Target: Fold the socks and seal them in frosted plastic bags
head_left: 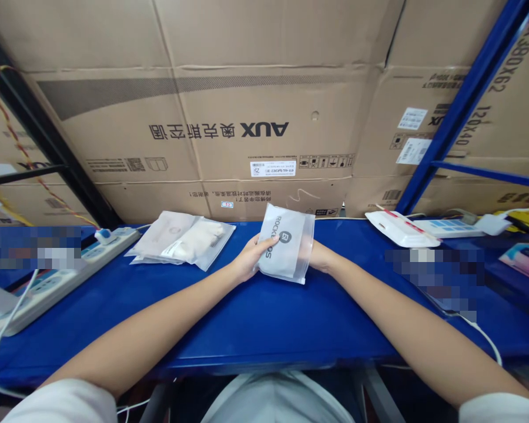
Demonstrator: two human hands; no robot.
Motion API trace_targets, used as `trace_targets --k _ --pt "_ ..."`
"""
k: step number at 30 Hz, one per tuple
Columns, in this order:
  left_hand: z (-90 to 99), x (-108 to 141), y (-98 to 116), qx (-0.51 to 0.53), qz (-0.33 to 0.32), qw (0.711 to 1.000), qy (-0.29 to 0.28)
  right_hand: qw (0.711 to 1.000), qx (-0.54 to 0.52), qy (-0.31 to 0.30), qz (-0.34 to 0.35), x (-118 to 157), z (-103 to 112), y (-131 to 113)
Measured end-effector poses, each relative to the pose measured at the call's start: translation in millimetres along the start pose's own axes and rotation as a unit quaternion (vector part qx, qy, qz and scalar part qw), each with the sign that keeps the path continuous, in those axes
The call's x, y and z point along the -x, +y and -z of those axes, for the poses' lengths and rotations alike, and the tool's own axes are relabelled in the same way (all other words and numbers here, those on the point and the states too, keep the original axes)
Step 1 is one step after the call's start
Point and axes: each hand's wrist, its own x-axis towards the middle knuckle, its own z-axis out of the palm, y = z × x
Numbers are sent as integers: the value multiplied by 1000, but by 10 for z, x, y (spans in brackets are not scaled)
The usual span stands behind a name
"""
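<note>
A frosted plastic zip bag (280, 238) with a black ROCKBROS logo is held up above the blue table, slightly tilted. My left hand (252, 257) is closed on its left edge, the thumb lying across the front. At the right edge is my right hand (320, 256), touching the bag. Its fingers show only dimly through the frosted plastic, so their grip is hidden. Whether they are behind the bag or inside it, I cannot tell. Left of my hands, several similar bags (180, 238) lie overlapped on the table, one with something whitish inside.
Large cardboard sheets (229, 100) stand behind the blue table (247, 329). A power strip (92, 258) with cables runs along the left. On the right are a white tray (399, 228), another power strip (449, 227) and a pink package (526, 261). Metal posts rise at both sides.
</note>
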Motion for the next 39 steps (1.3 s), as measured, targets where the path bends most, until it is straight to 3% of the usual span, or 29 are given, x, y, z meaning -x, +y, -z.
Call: trace_targets --k 5,8,12,15,20,28,33,36,39 --pt "20 23 47 -12 -10 999 -36 996 -48 16 -72 -2 160 -88" --pt "19 30 48 -29 -5 998 -47 997 -44 34 -60 6 184 -114" --pt "16 9 9 -59 22 998 3 1000 8 -1 -13 7 92 -57" --pt "40 -38 -6 -66 28 996 44 999 36 10 5 -16 48 -10" --pt "88 -96 22 -42 12 997 71 993 45 81 -69 -55 86 -3" --pt "-34 29 -131 -108 -3 994 -19 998 34 42 -28 -39 14 68" --pt "-16 0 -97 -98 -10 995 23 989 94 110 0 -52 126 14" --pt "-9 9 -90 -108 -15 994 -2 981 108 159 3 -62 193 4" --pt "-27 34 -116 -117 -14 993 -28 979 134 155 21 -71 196 24"
